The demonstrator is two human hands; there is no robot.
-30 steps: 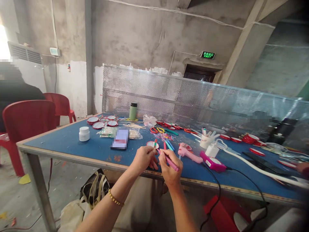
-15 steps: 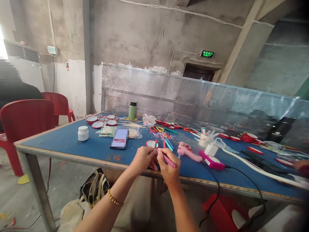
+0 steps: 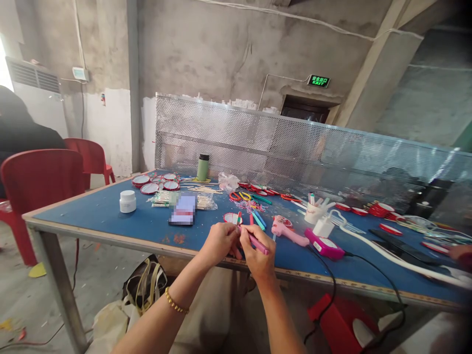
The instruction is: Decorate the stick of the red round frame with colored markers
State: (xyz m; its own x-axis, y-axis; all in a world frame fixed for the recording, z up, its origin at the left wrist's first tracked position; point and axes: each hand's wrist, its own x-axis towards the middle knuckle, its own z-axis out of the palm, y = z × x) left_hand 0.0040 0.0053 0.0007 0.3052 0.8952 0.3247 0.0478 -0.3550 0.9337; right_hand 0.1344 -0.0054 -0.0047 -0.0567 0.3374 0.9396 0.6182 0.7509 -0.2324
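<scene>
My right hand is closed around a pink marker at the near edge of the blue table. Its tip points left toward my left hand, whose fingers are pinched together on something small that I cannot make out. The two hands touch each other. Just beyond them lie a round red-rimmed disc and several coloured markers. A pink glue gun lies to the right of my hands.
A white jar, a green flask, red-rimmed discs, stick packets, a cup of markers and a pink box with a black cable are on the table. A perforated metal screen stands behind. Red chairs stand left.
My hands have stayed together at the table edge, shifting only slightly. The view has moved a little.
</scene>
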